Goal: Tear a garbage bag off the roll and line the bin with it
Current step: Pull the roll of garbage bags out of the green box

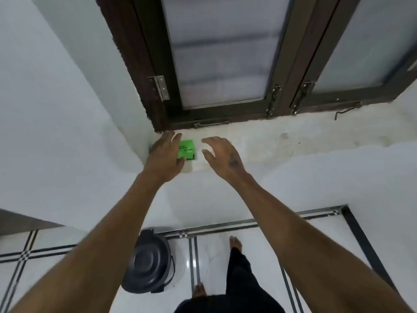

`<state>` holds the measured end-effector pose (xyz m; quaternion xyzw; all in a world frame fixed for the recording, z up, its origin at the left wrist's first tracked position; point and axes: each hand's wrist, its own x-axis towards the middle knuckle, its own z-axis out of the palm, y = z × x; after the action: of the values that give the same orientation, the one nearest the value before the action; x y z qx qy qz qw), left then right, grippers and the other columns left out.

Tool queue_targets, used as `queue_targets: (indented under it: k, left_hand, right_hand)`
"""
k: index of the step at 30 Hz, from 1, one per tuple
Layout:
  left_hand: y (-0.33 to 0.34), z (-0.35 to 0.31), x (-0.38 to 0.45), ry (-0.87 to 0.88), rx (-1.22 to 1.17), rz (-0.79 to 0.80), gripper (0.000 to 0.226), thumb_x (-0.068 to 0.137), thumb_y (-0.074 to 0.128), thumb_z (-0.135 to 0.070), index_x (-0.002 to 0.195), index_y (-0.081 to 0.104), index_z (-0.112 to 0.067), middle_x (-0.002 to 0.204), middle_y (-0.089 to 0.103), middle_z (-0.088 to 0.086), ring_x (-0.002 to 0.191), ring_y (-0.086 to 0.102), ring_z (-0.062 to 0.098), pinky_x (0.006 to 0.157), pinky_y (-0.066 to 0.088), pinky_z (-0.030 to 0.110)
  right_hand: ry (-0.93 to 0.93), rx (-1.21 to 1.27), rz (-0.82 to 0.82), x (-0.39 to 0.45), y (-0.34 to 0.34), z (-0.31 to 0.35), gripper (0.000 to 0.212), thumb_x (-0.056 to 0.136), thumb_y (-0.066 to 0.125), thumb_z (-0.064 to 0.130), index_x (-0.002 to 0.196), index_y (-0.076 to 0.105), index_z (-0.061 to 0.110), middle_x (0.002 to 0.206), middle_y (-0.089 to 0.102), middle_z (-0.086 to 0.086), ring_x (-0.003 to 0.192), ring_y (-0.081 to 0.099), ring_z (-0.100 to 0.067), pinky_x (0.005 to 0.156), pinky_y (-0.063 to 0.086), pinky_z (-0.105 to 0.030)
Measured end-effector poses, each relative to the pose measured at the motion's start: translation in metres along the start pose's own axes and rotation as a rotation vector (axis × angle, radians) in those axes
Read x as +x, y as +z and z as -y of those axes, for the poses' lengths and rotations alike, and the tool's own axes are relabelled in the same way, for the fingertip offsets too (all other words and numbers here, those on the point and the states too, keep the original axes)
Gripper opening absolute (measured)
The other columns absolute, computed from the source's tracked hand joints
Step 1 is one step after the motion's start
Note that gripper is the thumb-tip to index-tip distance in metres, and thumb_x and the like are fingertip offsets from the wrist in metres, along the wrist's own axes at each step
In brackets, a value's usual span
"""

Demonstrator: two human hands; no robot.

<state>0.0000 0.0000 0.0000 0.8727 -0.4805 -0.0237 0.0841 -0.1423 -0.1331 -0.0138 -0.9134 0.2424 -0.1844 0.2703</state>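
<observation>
A green-labelled garbage bag roll [187, 150] lies on the white window sill [282, 136], near its left corner. My left hand [165, 154] reaches over the roll's left side with fingers extended, partly covering it; contact is unclear. My right hand [222, 154] hovers just right of the roll, fingers spread and loosely curved, holding nothing. A dark grey bin [149, 263] with a wire handle stands on the floor below, against the wall, its inside bare.
A dark-framed window with frosted panes [221, 53] rises behind the sill, with latches [273, 98] along its lower frame. White walls flank the left side. My legs and bare feet [235, 243] stand on the white tiled floor right of the bin.
</observation>
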Motion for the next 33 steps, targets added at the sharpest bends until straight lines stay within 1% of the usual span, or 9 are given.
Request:
queue_targets:
  k: [3, 10, 17, 20, 23, 25, 28, 30, 33]
  left_hand:
    - [0.008, 0.005, 0.017, -0.122, -0.047, 0.083, 0.081, 0.088, 0.068, -0.035, 0.154, 0.026, -0.013, 0.159, 0.028, 0.013, 0.146, 0.027, 0.032, 0.115, 0.031, 0.046]
    - [0.008, 0.007, 0.04, -0.172, -0.108, 0.107, 0.064, 0.08, 0.077, -0.035, 0.138, 0.055, -0.021, 0.129, 0.064, 0.007, 0.115, 0.059, 0.031, 0.095, 0.045, 0.038]
    - [0.008, 0.009, 0.046, -0.108, -0.329, 0.249, 0.069, 0.075, 0.084, -0.029, 0.138, 0.057, -0.024, 0.126, 0.064, 0.004, 0.113, 0.057, 0.026, 0.09, 0.044, 0.032]
    - [0.007, 0.008, 0.051, -0.088, -0.383, 0.267, 0.069, 0.074, 0.085, -0.027, 0.137, 0.059, -0.023, 0.125, 0.065, 0.003, 0.112, 0.057, 0.023, 0.09, 0.044, 0.031]
    - [0.005, 0.004, 0.056, -0.072, -0.375, 0.282, 0.065, 0.078, 0.081, -0.028, 0.138, 0.057, -0.026, 0.125, 0.063, 0.002, 0.114, 0.055, 0.024, 0.088, 0.043, 0.031]
    - [0.003, 0.002, 0.057, -0.062, -0.337, 0.279, 0.063, 0.081, 0.078, -0.033, 0.139, 0.056, -0.031, 0.128, 0.062, -0.001, 0.115, 0.053, 0.022, 0.085, 0.042, 0.031]
    - [-0.004, -0.004, 0.063, 0.007, -0.212, 0.265, 0.065, 0.082, 0.076, -0.042, 0.142, 0.052, -0.034, 0.13, 0.061, -0.003, 0.115, 0.051, 0.021, 0.082, 0.04, 0.03]
    - [-0.013, -0.013, 0.071, 0.071, -0.064, 0.24, 0.066, 0.081, 0.075, -0.044, 0.142, 0.052, -0.034, 0.129, 0.062, -0.001, 0.114, 0.052, 0.024, 0.081, 0.039, 0.031]
    - [-0.031, -0.035, 0.086, 0.153, 0.187, 0.219, 0.065, 0.081, 0.073, -0.047, 0.14, 0.054, -0.03, 0.126, 0.062, 0.001, 0.114, 0.053, 0.027, 0.087, 0.043, 0.035]
  right_hand:
    - [0.023, 0.085, 0.082, 0.017, 0.014, -0.013, 0.038, 0.1, 0.05, 0.021, 0.137, 0.054, 0.013, 0.138, 0.055, -0.007, 0.131, 0.045, -0.022, 0.107, 0.034, -0.03]
    - [-0.026, 0.28, 0.214, 0.054, 0.019, -0.028, 0.039, 0.095, 0.053, 0.001, 0.134, 0.056, 0.003, 0.131, 0.061, -0.014, 0.119, 0.057, -0.028, 0.101, 0.047, -0.039]
    - [-0.013, 0.4, 0.366, 0.067, 0.016, -0.049, 0.06, 0.086, 0.067, -0.003, 0.142, 0.048, 0.011, 0.131, 0.057, -0.009, 0.116, 0.058, -0.02, 0.097, 0.052, -0.03]
    - [-0.059, 0.375, 0.312, 0.058, 0.018, -0.049, 0.059, 0.086, 0.066, -0.001, 0.141, 0.049, 0.013, 0.124, 0.058, -0.007, 0.114, 0.058, -0.018, 0.095, 0.053, -0.032]
    - [-0.017, 0.345, 0.237, 0.053, 0.012, -0.05, 0.048, 0.093, 0.054, -0.001, 0.138, 0.05, 0.016, 0.128, 0.061, -0.007, 0.114, 0.058, -0.016, 0.084, 0.047, -0.007]
    - [0.058, 0.339, 0.167, 0.052, 0.009, -0.053, 0.043, 0.097, 0.045, -0.001, 0.135, 0.051, 0.017, 0.126, 0.064, -0.005, 0.11, 0.06, -0.014, 0.076, 0.042, 0.0]
    - [0.177, 0.371, -0.04, 0.052, 0.006, -0.054, 0.037, 0.094, 0.05, -0.001, 0.127, 0.056, 0.014, 0.117, 0.066, -0.003, 0.104, 0.061, -0.013, 0.081, 0.046, -0.01]
    - [0.36, 0.444, -0.176, 0.047, 0.005, -0.056, 0.029, 0.093, 0.057, 0.004, 0.119, 0.058, 0.018, 0.102, 0.066, 0.0, 0.092, 0.063, -0.015, 0.072, 0.051, -0.015]
    - [0.572, 0.603, -0.25, 0.041, -0.002, -0.061, 0.014, 0.093, 0.058, 0.014, 0.103, 0.058, 0.025, 0.086, 0.065, 0.003, 0.079, 0.067, -0.021, 0.067, 0.06, -0.037]
